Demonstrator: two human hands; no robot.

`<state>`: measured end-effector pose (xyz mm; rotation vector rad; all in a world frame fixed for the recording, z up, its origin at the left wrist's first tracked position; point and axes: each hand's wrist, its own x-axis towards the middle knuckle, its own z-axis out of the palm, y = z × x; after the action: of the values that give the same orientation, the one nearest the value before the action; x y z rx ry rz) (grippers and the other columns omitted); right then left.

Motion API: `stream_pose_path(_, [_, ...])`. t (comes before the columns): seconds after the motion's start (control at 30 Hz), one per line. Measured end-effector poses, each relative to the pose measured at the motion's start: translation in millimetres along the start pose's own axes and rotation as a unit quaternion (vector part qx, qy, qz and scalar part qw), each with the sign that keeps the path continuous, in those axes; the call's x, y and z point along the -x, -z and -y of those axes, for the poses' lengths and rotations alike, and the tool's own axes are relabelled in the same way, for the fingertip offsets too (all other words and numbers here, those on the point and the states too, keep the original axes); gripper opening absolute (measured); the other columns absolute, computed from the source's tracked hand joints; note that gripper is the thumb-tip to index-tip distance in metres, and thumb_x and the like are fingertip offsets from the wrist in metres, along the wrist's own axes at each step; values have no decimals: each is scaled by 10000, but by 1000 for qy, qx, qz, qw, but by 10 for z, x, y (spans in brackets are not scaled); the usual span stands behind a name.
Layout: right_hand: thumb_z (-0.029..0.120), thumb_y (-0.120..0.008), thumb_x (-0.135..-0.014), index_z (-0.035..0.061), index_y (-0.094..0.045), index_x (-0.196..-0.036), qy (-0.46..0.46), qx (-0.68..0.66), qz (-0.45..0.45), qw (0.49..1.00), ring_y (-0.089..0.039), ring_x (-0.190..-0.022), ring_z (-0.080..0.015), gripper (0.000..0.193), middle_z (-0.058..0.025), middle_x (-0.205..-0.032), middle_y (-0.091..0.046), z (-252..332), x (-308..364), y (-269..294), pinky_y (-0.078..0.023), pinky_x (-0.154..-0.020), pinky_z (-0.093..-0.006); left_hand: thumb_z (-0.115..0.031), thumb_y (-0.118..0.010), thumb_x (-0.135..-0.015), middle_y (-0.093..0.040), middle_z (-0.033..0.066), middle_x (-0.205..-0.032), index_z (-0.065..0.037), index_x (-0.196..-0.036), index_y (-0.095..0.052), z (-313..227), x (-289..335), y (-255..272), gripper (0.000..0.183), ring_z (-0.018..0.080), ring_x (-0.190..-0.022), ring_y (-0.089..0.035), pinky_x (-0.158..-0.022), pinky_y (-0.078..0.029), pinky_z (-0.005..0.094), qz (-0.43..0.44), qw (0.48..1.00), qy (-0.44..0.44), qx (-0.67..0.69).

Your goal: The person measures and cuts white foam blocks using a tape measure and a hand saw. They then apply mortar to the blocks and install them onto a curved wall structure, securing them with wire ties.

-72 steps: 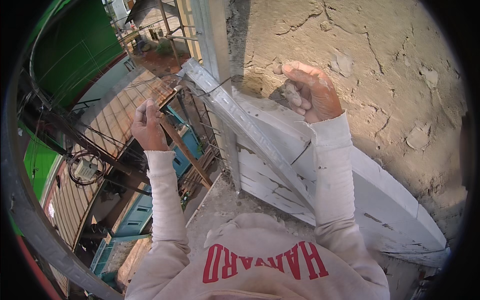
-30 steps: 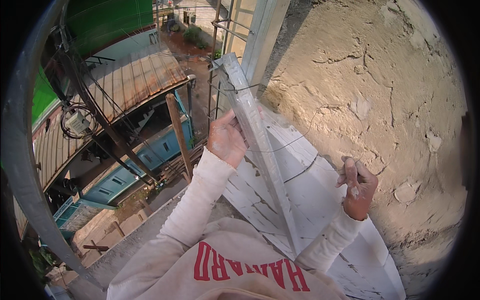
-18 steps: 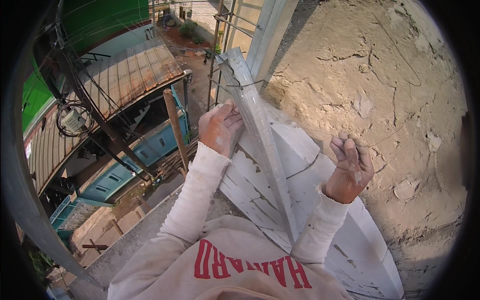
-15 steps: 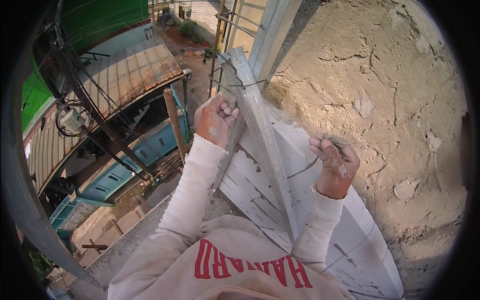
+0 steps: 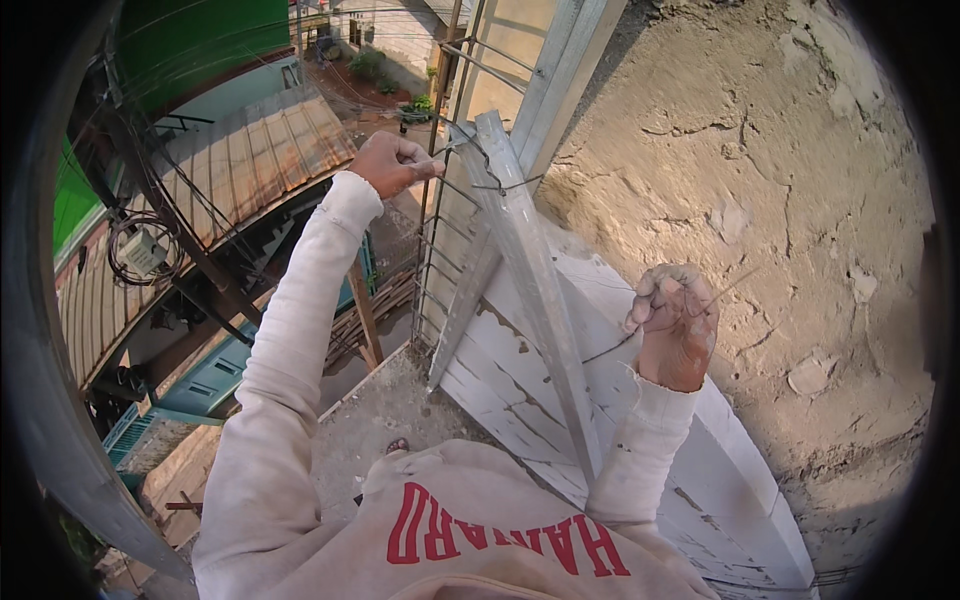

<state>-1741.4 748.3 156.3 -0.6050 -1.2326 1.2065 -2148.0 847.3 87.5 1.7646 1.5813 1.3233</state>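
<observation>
A metal channel [image 5: 530, 250] slants across the white block wall in front of me, its upper end beside upright steel bars. Dark tie wire [image 5: 487, 160] is bent over that end. My left hand [image 5: 393, 165] reaches out to the left of it, with thumb and fingers pinched on what looks like the tip of this wire. Over the blocks at the right, my right hand [image 5: 676, 325] is raised with curled fingers. A thin, blurred length of wire [image 5: 735, 285] sticks out from it toward the rough wall. The fingers hide the rest of that wire.
A cracked plaster wall [image 5: 790, 190] rises at the right. White blocks [image 5: 690, 470] stand below the channel. Rebar [image 5: 430, 240] runs up beside a metal post [image 5: 560, 80]. At the left, a drop shows a rusty roof [image 5: 270, 140] and cables far below.
My left hand has moved up and left, with the arm stretched out farther. My right hand has turned upward and shifted slightly right. The view has shifted a little.
</observation>
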Motion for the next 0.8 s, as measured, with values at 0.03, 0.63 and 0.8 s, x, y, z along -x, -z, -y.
stream_pose_path(0.03, [144,-626,-941,-23,-648,-959,8,18,-23,1000,-634,-630,-198,169,-151,-842,-683,50,19,-10,-545,-564,-330,-419,-845,-826,-453,-49,-533,-17,-625,-625,0,-18,-2,501,100,-512,-377,-504,-309,336,2,1000,-9,-11])
stream_pose_path(0.63, [118,-710,-977,-81,-697,-1072,-6,262,-101,960,-695,-705,-160,221,-113,-898,-712,-177,695,121,-560,-665,-265,-269,-759,-935,-633,-30,-701,-4,-960,-765,186,-16,179,266,47,-610,-495,-546,-415,275,41,968,103,227])
stream_pose_path(0.8, [138,-686,-990,-71,-699,-1067,-97,297,-129,941,-655,-657,-132,223,-109,-853,-718,-295,706,-7,-517,-601,-256,-331,-814,-895,-731,14,-835,-13,-913,-792,71,-151,181,319,115,-762,-637,-726,-509,291,-33,997,-52,-49])
